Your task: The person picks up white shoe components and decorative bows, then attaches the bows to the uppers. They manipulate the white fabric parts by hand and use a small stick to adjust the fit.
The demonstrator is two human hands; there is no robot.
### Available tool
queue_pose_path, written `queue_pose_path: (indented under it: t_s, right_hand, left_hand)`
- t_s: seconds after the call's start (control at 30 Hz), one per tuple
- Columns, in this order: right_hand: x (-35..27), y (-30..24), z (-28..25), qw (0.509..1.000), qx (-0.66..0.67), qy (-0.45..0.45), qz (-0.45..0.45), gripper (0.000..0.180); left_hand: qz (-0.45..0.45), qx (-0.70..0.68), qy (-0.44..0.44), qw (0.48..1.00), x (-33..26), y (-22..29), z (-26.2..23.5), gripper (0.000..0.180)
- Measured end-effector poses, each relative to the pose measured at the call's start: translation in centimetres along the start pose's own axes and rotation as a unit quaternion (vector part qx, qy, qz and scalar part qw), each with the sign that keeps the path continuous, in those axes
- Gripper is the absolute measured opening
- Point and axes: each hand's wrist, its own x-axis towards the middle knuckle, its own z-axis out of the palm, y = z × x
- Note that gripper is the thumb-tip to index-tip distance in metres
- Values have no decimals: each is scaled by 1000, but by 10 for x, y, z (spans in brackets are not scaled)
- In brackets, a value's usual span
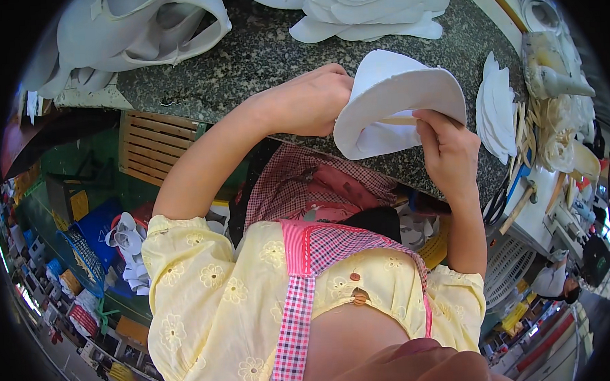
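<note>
Hidden/unclear: left hand [312, 99] fingertips go behind the white curved foam piece [392, 100], so grip on far side not visible. Underside of piece partly shaded; a thin pale stick [400, 121] shows inside the fold, its left end covered by the piece. Tools at right edge of view (sticks, a blue-handled item) [522, 163] too bent by lens to identify. Another person [557, 282] at lower right, small, mostly cut off by the rim. Floor clutter at left blurred.

Packages/signs: no readable labels. Blue crate [95, 235] lower left, w/ white scraps [129, 247] just beside it. Wooden slatted panel [159, 145] under the counter's edge. White perforated basket [512, 264] lower right.

Piece vs hands: piece held up over the speckled granite counter [260, 51], near its front edge, between both hands. Left hand clasps piece's left edge, fingers curled round it. Right hand [448, 145] below-right of piece, thumb + fingers pinched on stick at piece's lower rim; touching piece there.

Surroundings: stack of similar white pieces [372, 10] at counter's far side, another heap [138, 28] upper left, smaller fanned stack [497, 110] right of right hand, apart from it. Person wears yellow top, pink check apron [302, 291].
</note>
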Motion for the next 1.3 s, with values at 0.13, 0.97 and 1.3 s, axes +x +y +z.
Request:
queue_pose_path:
  t_s: [0.13, 0.97, 1.3]
  right_hand:
    - [6, -3, -1, 999, -30, -18, 13, 13]
    - [10, 9, 8, 994, -106, -22, 3, 11]
    - [7, 10, 19, 988, -150, 7, 28, 13]
  left_hand:
    - [10, 7, 34, 999, 1, -2, 5, 28]
    - [30, -67, 50, 996, 8, 4, 6, 36]
    - [-42, -45, -79, 995, 14, 6, 2, 42]
